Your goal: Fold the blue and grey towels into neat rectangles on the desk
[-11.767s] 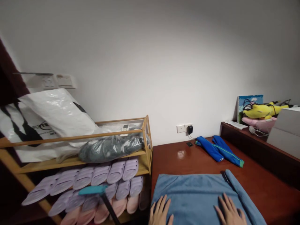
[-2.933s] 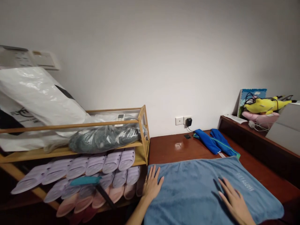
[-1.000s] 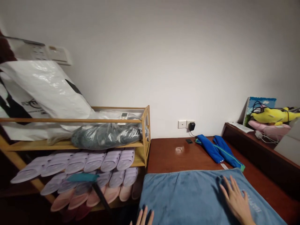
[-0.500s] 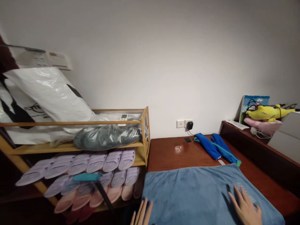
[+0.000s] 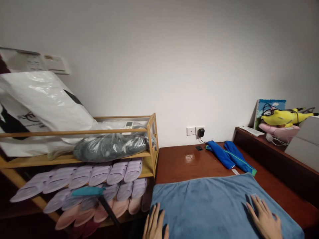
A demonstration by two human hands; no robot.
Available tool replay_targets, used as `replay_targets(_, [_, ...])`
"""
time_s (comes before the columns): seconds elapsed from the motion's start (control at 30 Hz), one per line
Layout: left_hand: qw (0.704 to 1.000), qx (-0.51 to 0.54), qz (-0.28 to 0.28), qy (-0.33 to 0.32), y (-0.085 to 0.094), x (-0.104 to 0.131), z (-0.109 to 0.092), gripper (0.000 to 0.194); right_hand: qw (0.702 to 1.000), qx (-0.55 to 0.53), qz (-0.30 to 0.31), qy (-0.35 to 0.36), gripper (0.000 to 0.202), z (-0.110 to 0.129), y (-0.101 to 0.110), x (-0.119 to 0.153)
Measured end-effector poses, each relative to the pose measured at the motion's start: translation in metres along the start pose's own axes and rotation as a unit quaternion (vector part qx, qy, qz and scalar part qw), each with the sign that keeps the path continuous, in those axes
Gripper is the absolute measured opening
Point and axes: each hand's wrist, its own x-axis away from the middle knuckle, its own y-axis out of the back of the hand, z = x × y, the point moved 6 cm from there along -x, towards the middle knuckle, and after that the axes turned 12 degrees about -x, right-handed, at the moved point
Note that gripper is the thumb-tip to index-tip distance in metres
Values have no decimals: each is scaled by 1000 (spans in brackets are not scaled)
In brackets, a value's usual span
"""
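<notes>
Left hand (image 5: 154, 224): bare (the one by the table's (image 5: 171, 166) left edge); slender build; four long, narrow fingers (image 5: 153, 214), tapering to rounded tips; thumb (image 5: 166, 231) only partly seen.

Right hand (image 5: 265, 219): bare too; same slender make as its partner; all five digits in view; the middle ones long and slim, little finger shorter.

Hand backs: gently rounded; surface plain and smooth (as far as the soft focus allows); knuckle creases too blurred to read.

Nails: too small and soft in outline to judge length or finish.

Wrists: largely out of view.

Sleeves: cannot tell; forearms out of view.
</notes>
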Motion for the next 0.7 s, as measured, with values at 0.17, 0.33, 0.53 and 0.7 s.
replay_targets(0.17, [1000, 14, 20, 4, 5, -43, -4, 53, 999, 0, 39, -33, 72, 7, -15, -33])
replay_targets(0.33, [993, 42, 114, -6, -15, -75, -6, 52, 998, 20, 65, -16, 70, 8, -19, -70])
replay_targets(0.53, [977, 60, 206, -11, -34, -88, -2, 55, 992, 15, 124, -24, 71, 4, -42, -102])
replay_targets(0.7, [969, 57, 241, 1, -38, -98, 5, 55, 991, 27, 129, -18, 75, -6, -55, -119])
